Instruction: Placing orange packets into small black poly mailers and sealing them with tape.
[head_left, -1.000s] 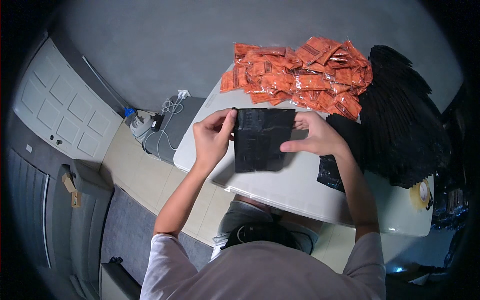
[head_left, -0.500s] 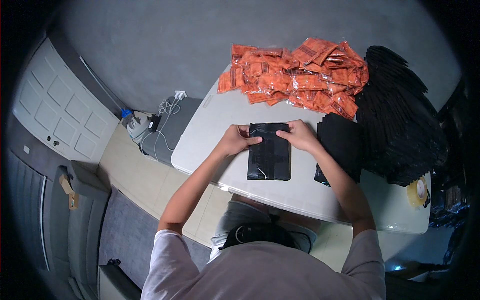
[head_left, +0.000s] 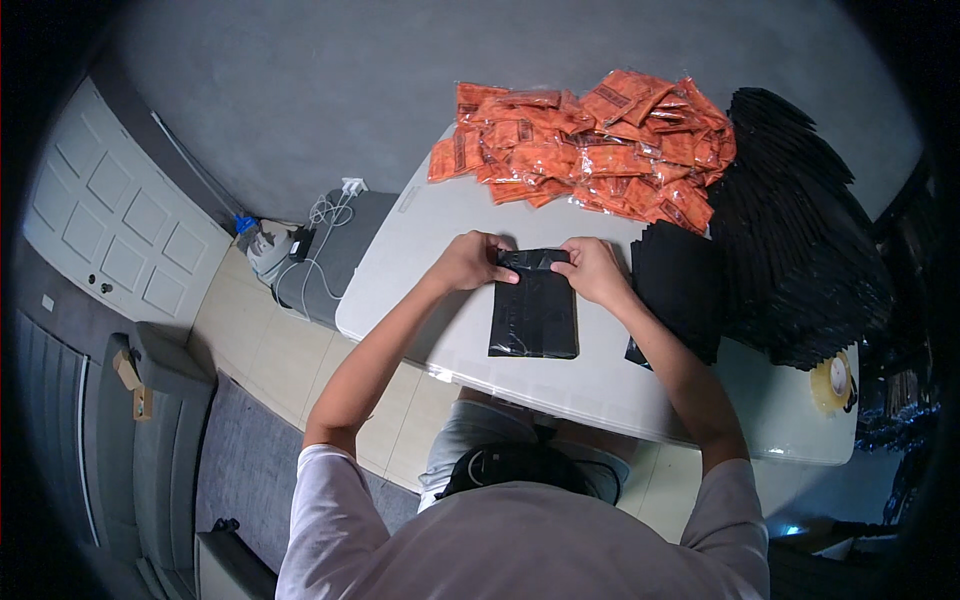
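Note:
A black plastic mailing bag [head_left: 536, 315] lies in front of me over the near part of the white table [head_left: 430, 240]. My left hand [head_left: 474, 262] grips its upper left corner, thumb on top and fingers behind. At the upper right corner my right hand [head_left: 589, 268] pinches the bag the same way. Between both thumbs runs a shiny folded band along the bag's top edge. Just right of my right forearm lies a small stack of black bags [head_left: 675, 280]. What the bag contains, if anything, is hidden.
Orange items in clear plastic packets [head_left: 590, 145] are heaped at the table's far side. A tall fanned pile of black bags [head_left: 800, 240] fills the right side. A tape roll [head_left: 831, 383] sits near the right front corner. A grey bench with cables [head_left: 340, 250] stands to the left.
Both hands stay at the bag's top corners, the right one a little further in. The bag's face has tilted slightly and looks smoother. My view has shifted slightly.

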